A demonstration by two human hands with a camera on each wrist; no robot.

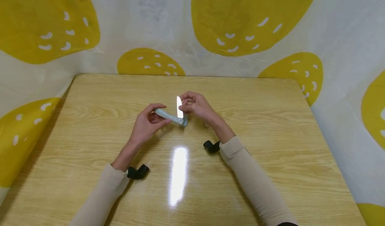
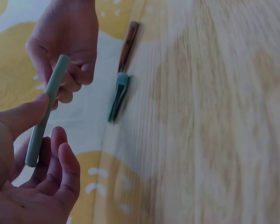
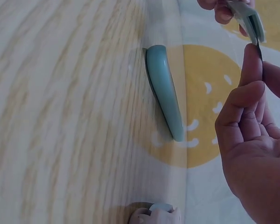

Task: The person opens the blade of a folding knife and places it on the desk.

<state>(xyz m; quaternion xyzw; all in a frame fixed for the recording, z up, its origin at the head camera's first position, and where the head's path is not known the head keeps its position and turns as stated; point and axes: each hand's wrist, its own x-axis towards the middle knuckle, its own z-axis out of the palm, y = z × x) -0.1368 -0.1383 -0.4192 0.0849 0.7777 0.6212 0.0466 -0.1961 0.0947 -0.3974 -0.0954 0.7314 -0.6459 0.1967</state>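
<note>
A folding knife (image 1: 169,115) with a pale green handle is held up between both hands over the table. My left hand (image 1: 145,124) grips the handle between thumb and fingers. Its blade (image 1: 179,106) stands partly swung out, bright with glare in the head view. My right hand (image 1: 200,107) pinches that blade between thumb and index finger, as the right wrist view shows. On the table close by lies a teal slotted, handle-like object (image 3: 163,93), mostly hidden by the hands in the head view.
Farther along in the left wrist view lies a slim brown object (image 2: 129,44). Something pinkish (image 3: 154,217) shows at the right wrist view's bottom edge. The wooden table (image 1: 270,119) meets a cloth (image 1: 156,25) with yellow fruit prints at its far edge.
</note>
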